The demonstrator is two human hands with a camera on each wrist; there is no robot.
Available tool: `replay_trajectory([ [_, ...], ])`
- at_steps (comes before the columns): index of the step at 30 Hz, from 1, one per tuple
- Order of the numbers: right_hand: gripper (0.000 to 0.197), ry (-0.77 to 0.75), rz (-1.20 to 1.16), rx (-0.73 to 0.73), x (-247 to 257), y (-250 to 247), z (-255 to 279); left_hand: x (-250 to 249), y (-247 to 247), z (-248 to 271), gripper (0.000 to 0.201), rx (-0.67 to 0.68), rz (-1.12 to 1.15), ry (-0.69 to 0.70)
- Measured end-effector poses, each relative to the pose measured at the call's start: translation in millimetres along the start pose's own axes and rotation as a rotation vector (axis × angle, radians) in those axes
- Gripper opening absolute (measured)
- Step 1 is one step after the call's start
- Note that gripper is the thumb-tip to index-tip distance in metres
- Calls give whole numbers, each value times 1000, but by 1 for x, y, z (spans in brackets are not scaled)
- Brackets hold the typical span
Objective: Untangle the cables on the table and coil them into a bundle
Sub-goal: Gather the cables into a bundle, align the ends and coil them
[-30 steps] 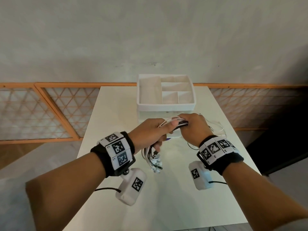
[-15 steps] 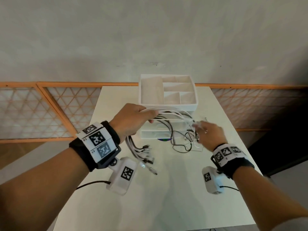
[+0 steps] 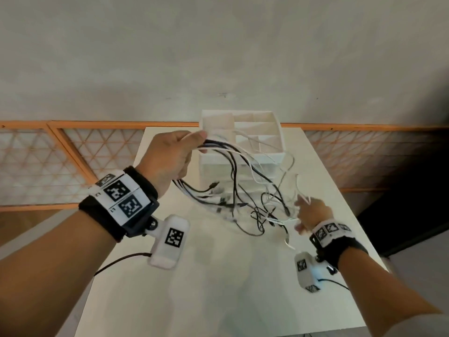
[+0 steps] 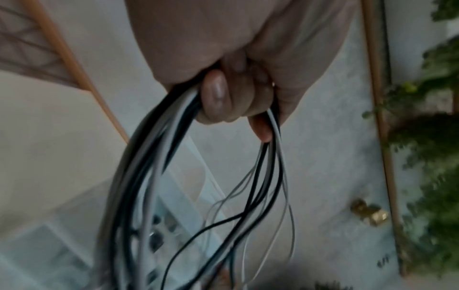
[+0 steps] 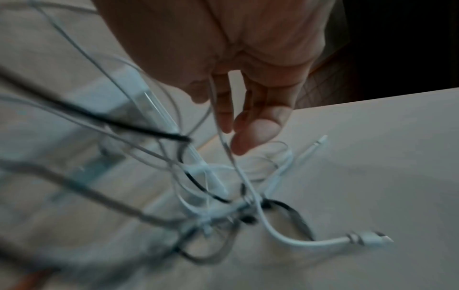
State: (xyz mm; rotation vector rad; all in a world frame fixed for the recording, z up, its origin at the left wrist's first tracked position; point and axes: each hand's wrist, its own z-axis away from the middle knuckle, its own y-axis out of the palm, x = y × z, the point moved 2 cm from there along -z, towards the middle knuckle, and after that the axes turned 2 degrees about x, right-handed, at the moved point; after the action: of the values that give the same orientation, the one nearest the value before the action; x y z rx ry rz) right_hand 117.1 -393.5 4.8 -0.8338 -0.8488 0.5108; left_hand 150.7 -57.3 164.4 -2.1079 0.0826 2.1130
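My left hand [image 3: 200,143] is raised over the table's far left and grips a bunch of black and white cables [image 3: 243,171]. In the left wrist view its curled fingers [image 4: 223,98] close round those cables [image 4: 154,157]. Plug ends dangle below the fist. The longer strands sag right into a loose tangle [image 3: 267,215] on the table [image 3: 218,288]. My right hand [image 3: 303,210] is low at that tangle. A thin white cable [image 5: 248,186] runs between its thumb and forefinger [image 5: 223,109], and the other fingers are nearly straight. A white plug [image 5: 367,238] lies on the table.
A white organizer box [image 3: 267,132] with open compartments and clear drawers stands at the table's far middle, right behind the hanging cables. An orange-framed lattice screen [image 3: 73,161] runs behind the table. The table's right edge is close to my right wrist.
The hands, together on the bundle a second ago, have parted. My left hand rose up and left with the cables, my right moved down and right, and the strands spread out between them.
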Motion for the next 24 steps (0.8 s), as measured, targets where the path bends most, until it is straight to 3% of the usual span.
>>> replay_trajectory([
  [3, 31, -135, -842, -122, 37, -53, 15, 13, 4, 1, 42, 25, -331, -25],
  [5, 27, -312, -1136, -265, 63, -94, 37, 22, 6, 5, 40, 27, -512, -69],
  [7, 28, -406, -1282, -322, 75, -118, 50, 29, 5, 6, 38, -18, -570, -115],
  [11, 20, -271, -968, -410, 58, -107, 43, 29, -6, 5, 35, -157, -459, -135],
  [13, 24, -120, -795, -391, 38, -89, 32, 24, -15, 1, 39, -225, -334, -106],
  [15, 29, 21, -428, -344, 17, -70, 19, 19, -21, 0, 44, -260, -197, -64],
  [17, 31, 46, -155, -239, -2, -47, 8, 13, -22, 0, 45, -241, -89, -17],
  [19, 29, -4, -297, -190, -7, -32, 6, 9, -20, 2, 51, -189, -76, 19],
  [22, 24, -91, -935, -204, 14, -43, 22, 10, -15, 5, 56, -107, -255, 23],
  [24, 21, -245, -1098, -234, 38, -64, 36, 16, -10, 6, 49, -49, -417, 0],
])
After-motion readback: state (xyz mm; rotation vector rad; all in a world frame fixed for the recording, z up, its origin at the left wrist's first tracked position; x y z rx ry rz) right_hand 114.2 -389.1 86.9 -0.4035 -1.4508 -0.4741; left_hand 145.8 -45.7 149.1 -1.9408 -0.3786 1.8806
